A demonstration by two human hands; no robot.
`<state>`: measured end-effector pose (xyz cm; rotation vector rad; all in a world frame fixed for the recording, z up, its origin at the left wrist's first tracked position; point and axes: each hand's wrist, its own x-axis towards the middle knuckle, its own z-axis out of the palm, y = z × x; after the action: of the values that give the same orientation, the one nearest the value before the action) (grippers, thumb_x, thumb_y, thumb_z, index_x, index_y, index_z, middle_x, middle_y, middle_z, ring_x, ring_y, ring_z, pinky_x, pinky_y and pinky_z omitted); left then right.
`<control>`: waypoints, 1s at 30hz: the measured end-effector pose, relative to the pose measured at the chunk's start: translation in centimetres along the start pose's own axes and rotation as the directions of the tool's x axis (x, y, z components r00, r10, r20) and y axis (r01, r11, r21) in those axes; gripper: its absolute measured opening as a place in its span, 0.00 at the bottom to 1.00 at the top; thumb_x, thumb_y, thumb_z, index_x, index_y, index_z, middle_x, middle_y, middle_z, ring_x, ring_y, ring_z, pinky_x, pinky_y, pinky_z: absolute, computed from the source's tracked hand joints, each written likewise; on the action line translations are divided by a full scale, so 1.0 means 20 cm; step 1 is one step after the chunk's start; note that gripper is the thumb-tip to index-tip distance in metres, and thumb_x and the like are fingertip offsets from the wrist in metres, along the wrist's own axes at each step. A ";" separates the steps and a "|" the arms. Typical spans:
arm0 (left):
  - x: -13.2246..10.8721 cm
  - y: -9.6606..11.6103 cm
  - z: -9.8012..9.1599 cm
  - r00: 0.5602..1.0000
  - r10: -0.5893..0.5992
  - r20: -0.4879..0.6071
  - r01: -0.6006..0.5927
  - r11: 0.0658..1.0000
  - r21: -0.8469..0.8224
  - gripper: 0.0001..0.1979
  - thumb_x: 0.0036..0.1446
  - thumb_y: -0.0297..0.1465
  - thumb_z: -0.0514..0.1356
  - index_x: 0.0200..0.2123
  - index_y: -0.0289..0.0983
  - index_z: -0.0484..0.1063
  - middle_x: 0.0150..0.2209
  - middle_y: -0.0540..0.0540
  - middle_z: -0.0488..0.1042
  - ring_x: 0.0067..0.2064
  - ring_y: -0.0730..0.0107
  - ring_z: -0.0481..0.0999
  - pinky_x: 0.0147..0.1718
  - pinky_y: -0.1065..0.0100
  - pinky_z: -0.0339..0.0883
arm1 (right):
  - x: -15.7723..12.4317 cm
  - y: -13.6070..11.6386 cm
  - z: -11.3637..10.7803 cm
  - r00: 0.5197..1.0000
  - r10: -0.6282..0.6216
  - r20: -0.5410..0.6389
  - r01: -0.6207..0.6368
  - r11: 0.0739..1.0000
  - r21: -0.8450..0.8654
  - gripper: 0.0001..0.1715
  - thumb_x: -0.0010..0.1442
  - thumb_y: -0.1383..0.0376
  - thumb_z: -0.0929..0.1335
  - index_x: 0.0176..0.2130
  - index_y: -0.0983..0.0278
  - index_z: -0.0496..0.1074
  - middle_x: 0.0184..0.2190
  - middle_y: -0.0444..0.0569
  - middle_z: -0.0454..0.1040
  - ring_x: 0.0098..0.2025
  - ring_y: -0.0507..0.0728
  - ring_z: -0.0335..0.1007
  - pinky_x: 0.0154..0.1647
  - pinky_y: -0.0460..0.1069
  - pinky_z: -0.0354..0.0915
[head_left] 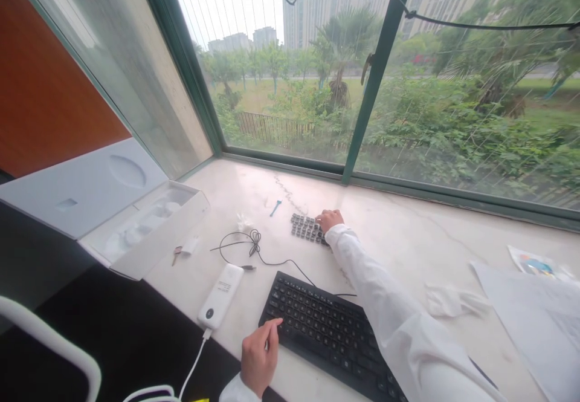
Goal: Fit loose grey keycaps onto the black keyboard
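A black keyboard (326, 329) lies at an angle on the pale counter, partly covered by my right sleeve. My left hand (260, 353) is at its left edge, thumb and fingers pressed together over the keys; anything between them is too small to tell. Farther back, small dark keycaps (304, 226) stand in rows on the counter. Over the right end of these rows is my right hand (330, 219), its fingers curled down among them. Whatever its fingertips grip is hidden.
A white power bank (220, 296) with a white cable lies left of the keyboard. Behind it are a coiled black cable (254, 242), a small blue tool (275, 208) and a key (176, 255). An open white box (145, 226) stands left; papers (521, 311) and crumpled tissue (453, 300) lie right.
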<state>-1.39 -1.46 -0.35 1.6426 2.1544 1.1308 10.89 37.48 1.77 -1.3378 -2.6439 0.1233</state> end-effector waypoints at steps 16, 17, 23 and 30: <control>0.01 -0.01 0.01 0.990 0.118 -0.072 -0.118 0.993 0.015 0.13 0.61 0.27 0.50 0.41 0.40 0.74 0.37 0.49 0.79 0.38 0.72 0.78 0.39 0.75 0.72 | -0.01 0.06 -0.01 0.988 -0.155 0.027 0.155 0.987 -0.035 0.15 0.60 0.67 0.63 0.33 0.56 0.78 0.36 0.50 0.72 0.41 0.56 0.63 0.44 0.51 0.46; 0.01 -0.02 0.01 0.991 0.117 -0.072 -0.117 0.993 0.011 0.13 0.61 0.27 0.50 0.41 0.40 0.74 0.37 0.50 0.79 0.38 0.72 0.78 0.39 0.75 0.72 | -0.01 0.06 -0.02 0.986 -0.167 0.028 0.168 0.985 -0.031 0.15 0.59 0.68 0.63 0.33 0.56 0.78 0.36 0.50 0.72 0.41 0.56 0.63 0.44 0.52 0.45; 0.00 -0.02 0.01 0.991 0.116 -0.070 -0.115 0.993 0.013 0.13 0.61 0.28 0.50 0.41 0.41 0.74 0.38 0.50 0.79 0.39 0.71 0.78 0.39 0.74 0.72 | -0.04 0.06 -0.03 0.991 -0.135 0.000 0.135 0.991 0.000 0.15 0.60 0.66 0.62 0.35 0.55 0.78 0.38 0.49 0.72 0.42 0.55 0.63 0.45 0.52 0.44; 0.00 -0.02 0.01 0.992 0.110 -0.061 -0.110 0.994 -0.003 0.13 0.61 0.28 0.50 0.40 0.40 0.74 0.38 0.49 0.79 0.39 0.71 0.78 0.40 0.74 0.72 | -0.03 0.21 -0.05 0.991 0.126 -0.050 -0.123 0.991 0.047 0.15 0.62 0.60 0.61 0.39 0.56 0.77 0.40 0.50 0.73 0.44 0.57 0.64 0.45 0.52 0.47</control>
<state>-1.53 -1.38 -0.72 1.7657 2.1172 1.2321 14.73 39.39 1.99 -1.4710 -2.4996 0.1585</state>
